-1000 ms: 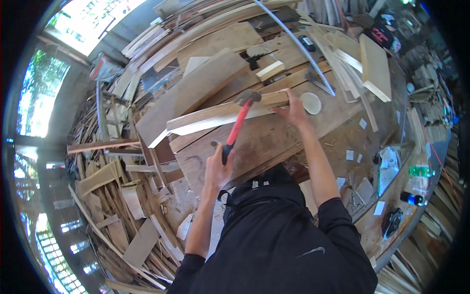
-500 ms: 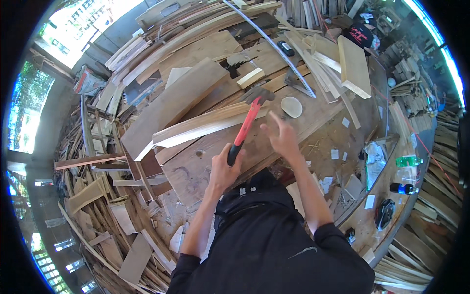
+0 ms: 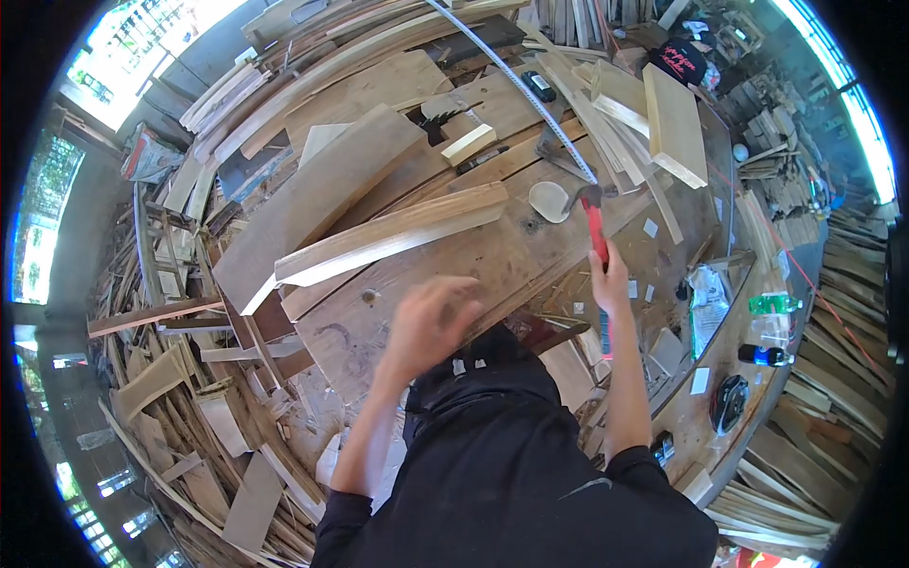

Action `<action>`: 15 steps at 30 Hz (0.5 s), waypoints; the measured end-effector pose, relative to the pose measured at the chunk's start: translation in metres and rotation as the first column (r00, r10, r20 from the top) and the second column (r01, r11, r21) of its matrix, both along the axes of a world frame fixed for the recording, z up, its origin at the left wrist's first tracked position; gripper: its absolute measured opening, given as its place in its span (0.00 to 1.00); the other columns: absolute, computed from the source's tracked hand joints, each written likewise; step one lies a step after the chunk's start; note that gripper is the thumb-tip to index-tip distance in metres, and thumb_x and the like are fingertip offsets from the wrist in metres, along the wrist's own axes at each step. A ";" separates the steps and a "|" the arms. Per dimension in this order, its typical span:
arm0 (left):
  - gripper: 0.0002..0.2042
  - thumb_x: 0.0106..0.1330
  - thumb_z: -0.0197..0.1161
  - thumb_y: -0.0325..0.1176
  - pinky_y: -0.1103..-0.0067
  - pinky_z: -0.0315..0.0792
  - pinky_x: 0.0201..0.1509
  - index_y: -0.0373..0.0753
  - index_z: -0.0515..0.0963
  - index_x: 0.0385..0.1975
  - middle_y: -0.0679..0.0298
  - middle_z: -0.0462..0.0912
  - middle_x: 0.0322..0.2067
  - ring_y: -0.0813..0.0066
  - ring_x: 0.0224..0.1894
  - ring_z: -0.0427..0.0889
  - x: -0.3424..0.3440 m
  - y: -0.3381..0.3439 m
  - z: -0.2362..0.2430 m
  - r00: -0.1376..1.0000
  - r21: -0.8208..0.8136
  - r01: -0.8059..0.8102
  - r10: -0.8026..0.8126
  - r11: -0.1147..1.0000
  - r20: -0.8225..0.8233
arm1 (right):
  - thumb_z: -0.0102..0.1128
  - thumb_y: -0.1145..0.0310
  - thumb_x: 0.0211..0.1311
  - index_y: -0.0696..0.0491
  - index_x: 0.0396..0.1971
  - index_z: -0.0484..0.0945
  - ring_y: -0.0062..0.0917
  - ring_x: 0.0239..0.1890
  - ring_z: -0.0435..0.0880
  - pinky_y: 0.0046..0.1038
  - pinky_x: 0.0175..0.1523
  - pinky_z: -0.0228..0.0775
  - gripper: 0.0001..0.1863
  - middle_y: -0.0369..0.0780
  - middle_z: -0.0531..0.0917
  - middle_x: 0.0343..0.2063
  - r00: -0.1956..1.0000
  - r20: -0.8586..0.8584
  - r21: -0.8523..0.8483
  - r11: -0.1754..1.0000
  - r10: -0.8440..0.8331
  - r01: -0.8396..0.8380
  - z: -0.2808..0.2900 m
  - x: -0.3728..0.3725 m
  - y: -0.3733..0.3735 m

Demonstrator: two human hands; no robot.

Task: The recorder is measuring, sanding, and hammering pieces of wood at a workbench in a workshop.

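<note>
My right hand (image 3: 611, 279) is wrapped round the handle of a hammer (image 3: 596, 229) over the right side of the workbench (image 3: 417, 284). The hammer's grey head points away from me, beside a pale round dish-like piece (image 3: 549, 202). Part of the red and black handle shows below the hand. Over the bench's near edge hovers my left hand (image 3: 431, 327), empty, slightly blurred, its fingers loosely curled and the thumb apart. Ahead of it lies a long planed wood piece (image 3: 393, 237), touched by neither hand.
A wide board (image 3: 317, 208) lies left of the planed piece. Farther off are a small wood block (image 3: 469, 144), a measuring tape strip (image 3: 516, 83), a metal square (image 3: 565, 156) and a thick plank (image 3: 674, 123). Plastic bottles (image 3: 775, 304) lie at right; scrap wood (image 3: 170, 407) piles up at left.
The hammer has passed from my left hand to my right and moved to the right. My left hand has let go and stays near the bench edge. The view has shifted slightly.
</note>
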State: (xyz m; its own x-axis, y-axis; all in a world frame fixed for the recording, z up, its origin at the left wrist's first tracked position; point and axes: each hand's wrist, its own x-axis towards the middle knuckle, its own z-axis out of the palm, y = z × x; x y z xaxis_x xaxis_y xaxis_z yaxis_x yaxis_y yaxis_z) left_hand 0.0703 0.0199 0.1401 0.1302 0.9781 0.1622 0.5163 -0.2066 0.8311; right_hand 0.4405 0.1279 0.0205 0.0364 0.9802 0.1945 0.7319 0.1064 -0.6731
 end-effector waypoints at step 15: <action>0.14 0.67 0.73 0.29 0.66 0.71 0.66 0.40 0.85 0.52 0.60 0.88 0.50 0.59 0.57 0.85 -0.114 0.023 -0.001 0.801 0.310 -0.448 0.530 0.839 -0.277 | 0.59 0.56 0.76 0.57 0.63 0.76 0.57 0.49 0.86 0.49 0.54 0.76 0.24 0.58 0.86 0.41 0.961 0.102 -0.292 0.931 0.257 -0.218 0.014 -0.032 0.077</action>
